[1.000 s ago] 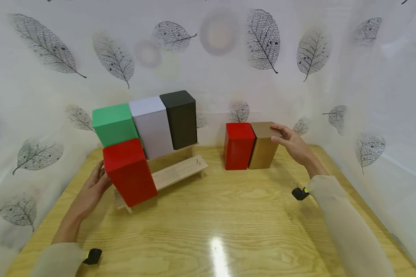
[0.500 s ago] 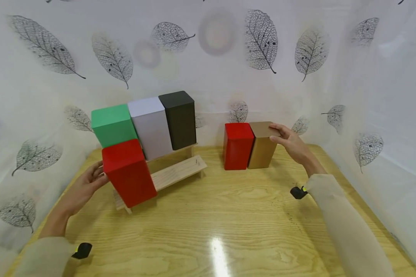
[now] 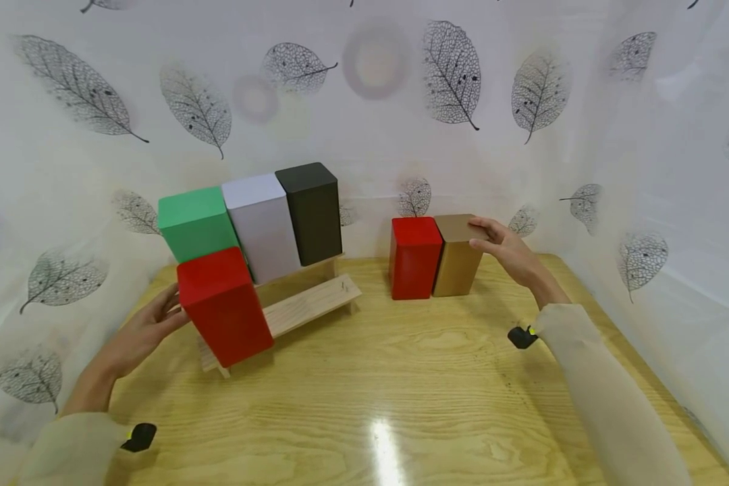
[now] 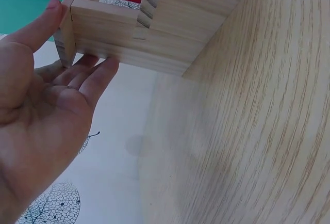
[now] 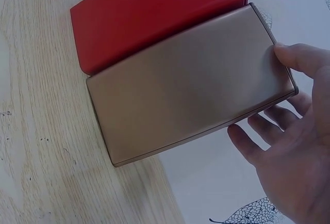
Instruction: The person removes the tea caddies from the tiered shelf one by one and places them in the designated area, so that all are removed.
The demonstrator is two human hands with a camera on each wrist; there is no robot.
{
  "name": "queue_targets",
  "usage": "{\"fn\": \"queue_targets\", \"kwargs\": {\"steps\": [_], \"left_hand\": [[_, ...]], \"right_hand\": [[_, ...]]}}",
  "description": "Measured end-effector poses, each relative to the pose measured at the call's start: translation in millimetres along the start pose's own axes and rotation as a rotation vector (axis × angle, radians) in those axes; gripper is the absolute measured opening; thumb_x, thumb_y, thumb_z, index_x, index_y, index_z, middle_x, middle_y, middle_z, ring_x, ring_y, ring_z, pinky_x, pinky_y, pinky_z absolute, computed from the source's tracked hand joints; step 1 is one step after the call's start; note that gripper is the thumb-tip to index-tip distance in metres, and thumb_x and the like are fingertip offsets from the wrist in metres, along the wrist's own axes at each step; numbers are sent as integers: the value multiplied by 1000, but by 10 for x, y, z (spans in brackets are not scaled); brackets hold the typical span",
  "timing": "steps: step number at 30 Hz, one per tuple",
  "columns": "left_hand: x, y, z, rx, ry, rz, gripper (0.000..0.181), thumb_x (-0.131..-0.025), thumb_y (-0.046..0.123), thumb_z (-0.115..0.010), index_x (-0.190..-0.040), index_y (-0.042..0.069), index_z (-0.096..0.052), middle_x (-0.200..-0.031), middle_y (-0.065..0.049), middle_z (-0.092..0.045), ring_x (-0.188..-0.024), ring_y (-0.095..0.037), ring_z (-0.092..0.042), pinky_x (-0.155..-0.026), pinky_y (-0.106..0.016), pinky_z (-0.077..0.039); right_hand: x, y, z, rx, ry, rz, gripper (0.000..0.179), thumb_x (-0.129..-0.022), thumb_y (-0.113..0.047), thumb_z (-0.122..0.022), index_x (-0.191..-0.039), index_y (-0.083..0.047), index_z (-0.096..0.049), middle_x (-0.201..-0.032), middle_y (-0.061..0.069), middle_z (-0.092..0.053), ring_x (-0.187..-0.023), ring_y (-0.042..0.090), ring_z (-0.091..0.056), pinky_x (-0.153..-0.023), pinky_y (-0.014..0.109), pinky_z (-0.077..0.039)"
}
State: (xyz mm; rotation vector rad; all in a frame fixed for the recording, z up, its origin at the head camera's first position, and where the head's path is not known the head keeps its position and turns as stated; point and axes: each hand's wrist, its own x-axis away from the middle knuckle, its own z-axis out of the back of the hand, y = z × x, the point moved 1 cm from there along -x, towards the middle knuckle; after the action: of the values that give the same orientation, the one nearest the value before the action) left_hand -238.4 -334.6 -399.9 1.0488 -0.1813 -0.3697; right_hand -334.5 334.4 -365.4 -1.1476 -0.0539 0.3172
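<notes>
At the left, my left hand [image 3: 142, 334] is beside a two-step wooden rack [image 3: 312, 305]. The left wrist view shows its thumb and fingers around the end of the rack's wood [image 4: 111, 33]. A red tin [image 3: 225, 307] stands on the lower step, partly hiding the fingertips in the head view. Behind it on the upper step are green [image 3: 197, 226], white [image 3: 264, 229] and black [image 3: 310, 216] tins. Further right, my right hand [image 3: 510, 256] holds a gold tin [image 5: 185, 90] near its top, thumb on one face and fingers along the side. A second red tin [image 3: 414, 260] stands against it.
Everything stands on a wood-grain table [image 3: 316, 412] with a bright light reflection near the front. White leaf-print cloth [image 3: 364, 148] surrounds the back and sides. Black cameras are worn at both wrists.
My left hand has drawn slightly left and its forearm has swung outward, the fingers still at the rack. The right hand stays on the gold tin. The tins keep their places.
</notes>
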Motion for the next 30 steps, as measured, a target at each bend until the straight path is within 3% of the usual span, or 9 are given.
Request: {"fn": "queue_targets", "kwargs": {"steps": [9,16,18,20,23,25,30], "left_hand": [[-20,1,3,19,-21,-2,74,-113,22,-45,-166,6,4,-166,-31,-12,-147,-49,-26,-96,-14,-45],[-38,9,12,20,-31,8,74,-113,23,-45,-166,7,3,-167,-30,-11,-146,-58,-19,-96,-14,-45],[-42,14,13,26,-36,11,74,-113,23,-45,-166,7,3,-167,-30,-10,-146,-59,-17,-96,-14,-44],[-43,14,10,33,-41,14,74,-113,24,-46,-166,7,3,-167,-29,-9,-146,-59,-16,-95,-13,-44],[-43,9,4,41,-48,19,75,-113,24,-46,-166,7,4,-168,-29,-8,-146,-59,-15,-94,-11,-43],[-39,9,5,41,-46,17,75,-113,23,-46,-166,6,4,-168,-29,-8,-146,-59,-15,-93,-10,-42],[-37,25,24,43,-43,3,72,-113,21,-46,-167,8,1,-168,-27,-10,-146,-58,-17,-95,-13,-44]], "right_hand": [[10,2,-12,-11,19,-27,67,-107,-27,-62,-162,-7,-31,-168,11,-27,-155,29,-20,-123,53,-19],[65,-11,3,37,38,-18,66,-106,-30,-62,-162,-11,-33,-168,8,-28,-156,29,-19,-124,54,-18],[95,-23,2,52,100,12,67,-107,-31,-61,-163,-10,-31,-169,9,-24,-155,31,-21,-123,54,-22],[131,-53,-13,52,217,65,64,-107,-30,-61,-162,-8,-35,-168,11,-27,-150,30,-33,-120,45,-32],[159,-116,-54,28,427,184,53,-106,-24,-62,-153,-2,-49,-161,15,-40,-130,20,-56,-101,26,-47],[166,-189,-104,2,526,258,43,-105,-19,-63,-144,0,-58,-151,13,-52,-115,12,-61,-88,18,-48],[160,-407,-260,-96,591,408,30,-103,-8,-64,-129,6,-67,-126,12,-66,-108,12,-64,-92,18,-49]]}}
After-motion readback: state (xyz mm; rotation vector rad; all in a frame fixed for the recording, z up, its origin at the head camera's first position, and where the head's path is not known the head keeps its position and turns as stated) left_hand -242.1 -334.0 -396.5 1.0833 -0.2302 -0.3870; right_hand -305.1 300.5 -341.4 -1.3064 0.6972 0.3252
